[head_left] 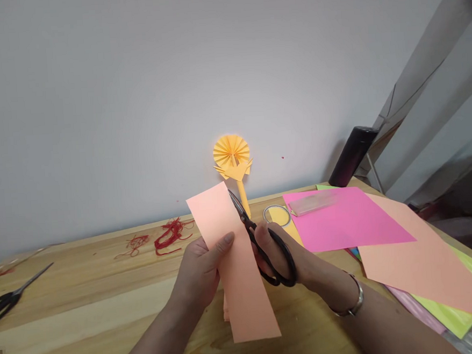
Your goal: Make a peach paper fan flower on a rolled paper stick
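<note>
Clock reference: the narrow peach paper strip point(243, 284) is the dial centre, with 12 toward the wall. The strip is held up over the pale wooden counter point(108, 315), its long axis running roughly from 11 to 5.

Grip state: the left hand point(200, 271) is clamped on the strip from the 9 side, thumb flat on the front face, fingers behind. The right hand point(277, 249), at 3, is closed around the black-handled metal scissors point(246, 219), whose blades point to 11 along the strip's right edge (whether they bite the paper cannot be told).

Handling: the strip should be light and fairly stiff, since it spans its length without drooping; expect it to crease or tear under hard pressure. Hold it flat near mid-length, well clear of the blades.

Count:
- Strip: one.
- Scissors: two, including the black-handled pair lying at 9 point(17, 293).
- Red thread tangles: two, near 10, one larger point(171, 235), one smaller point(133, 244).
- Yellow-orange pleated paper flower point(231, 147): one, at 12.
- Pale round ring point(265, 216): one, between 1 and 2.
- Bright magenta paper sheet point(344, 228): one, between 2 and 3.
- Large peach paper sheet point(420, 261): one, at 3.
- Black cylinder point(350, 155): one, between 1 and 2, farther out.
</note>
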Demonstrator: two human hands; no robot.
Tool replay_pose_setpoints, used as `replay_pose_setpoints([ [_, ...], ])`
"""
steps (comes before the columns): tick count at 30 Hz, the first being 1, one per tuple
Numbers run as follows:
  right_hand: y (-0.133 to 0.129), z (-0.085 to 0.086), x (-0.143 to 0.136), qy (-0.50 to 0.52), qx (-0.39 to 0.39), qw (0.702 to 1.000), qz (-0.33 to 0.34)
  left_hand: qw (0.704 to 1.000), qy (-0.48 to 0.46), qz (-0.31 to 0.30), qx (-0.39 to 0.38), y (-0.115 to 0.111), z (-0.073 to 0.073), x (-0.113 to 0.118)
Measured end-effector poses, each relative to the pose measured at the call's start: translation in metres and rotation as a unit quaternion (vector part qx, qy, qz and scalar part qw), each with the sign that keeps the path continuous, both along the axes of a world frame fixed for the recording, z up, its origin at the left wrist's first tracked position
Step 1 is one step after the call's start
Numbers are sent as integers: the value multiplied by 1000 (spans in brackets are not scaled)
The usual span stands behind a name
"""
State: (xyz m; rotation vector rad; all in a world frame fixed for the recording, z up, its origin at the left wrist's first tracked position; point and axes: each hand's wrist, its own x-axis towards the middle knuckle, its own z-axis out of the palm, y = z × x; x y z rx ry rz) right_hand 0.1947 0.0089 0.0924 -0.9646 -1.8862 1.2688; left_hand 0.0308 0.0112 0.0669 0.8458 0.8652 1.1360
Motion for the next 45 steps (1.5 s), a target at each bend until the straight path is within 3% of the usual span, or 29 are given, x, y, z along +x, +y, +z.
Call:
replay_pose_setpoints([
  [4,3,0,2,-16,7,1000,17,1000,1,0,1,0,1,0],
  [11,4,-11,-2,13,-1,1000,-11,1000,6,4,-7,0,0,1],
  [25,4,6,-2,-13,-101,995,-8,1000,-1,-12,4,0,3,-1],
  [36,0,3,-2,27,-82,996,-31,1000,15,5,7,2,2,-2],
  [45,0,9,0,14,-66,998,-10,1000,-5,-25,6,-1,4,0],
])
